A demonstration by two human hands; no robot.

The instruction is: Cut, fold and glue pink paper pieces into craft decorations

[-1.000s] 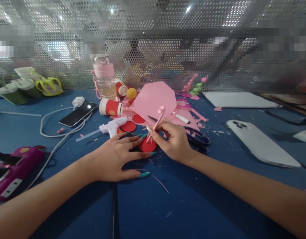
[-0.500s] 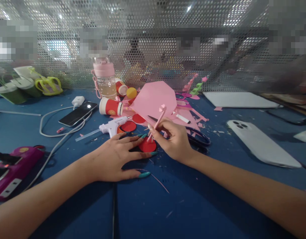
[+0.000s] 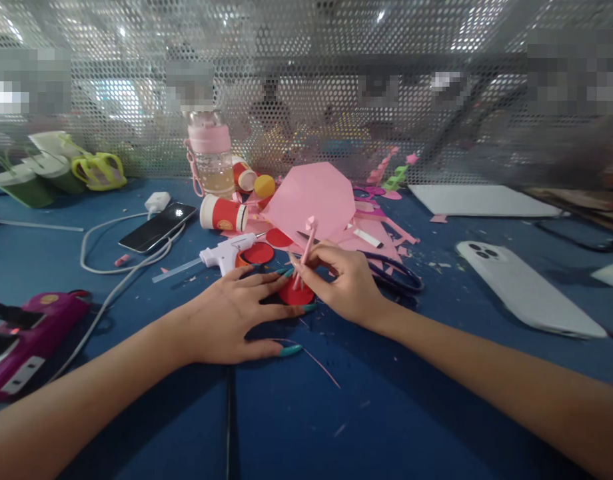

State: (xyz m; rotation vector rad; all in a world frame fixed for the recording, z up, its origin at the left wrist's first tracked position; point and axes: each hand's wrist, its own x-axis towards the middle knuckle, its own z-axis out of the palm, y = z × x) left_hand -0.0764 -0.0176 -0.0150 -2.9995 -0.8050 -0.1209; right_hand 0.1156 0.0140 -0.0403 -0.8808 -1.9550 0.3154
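Observation:
A round red disc (image 3: 295, 293) lies on the blue table, with the spread fingers of my left hand (image 3: 234, 313) resting at its left and near edges. Between the thumb and fingers of my right hand (image 3: 349, 280) is a slim pink stick (image 3: 307, 248) with a small pink piece at its top. The stick stands almost upright, and its lower end meets the red disc; whether it is stuck there I cannot tell. Left of my fingers lies a white glue gun (image 3: 229, 253). Dark-handled scissors (image 3: 396, 275) are partly hidden behind my right hand.
Behind the hands are a large pink paper sheet (image 3: 311, 200), paper scraps, a red-and-white paper cup (image 3: 223, 215) and a pink-lidded bottle (image 3: 210, 157). Phones lie left (image 3: 158, 228) and right (image 3: 529, 288). A purple power strip (image 3: 34, 343) and white cable occupy the left side.
My right hand has shifted slightly left, and the pink stick's top has swung left, so it stands more upright. My left hand has stayed about where it was.

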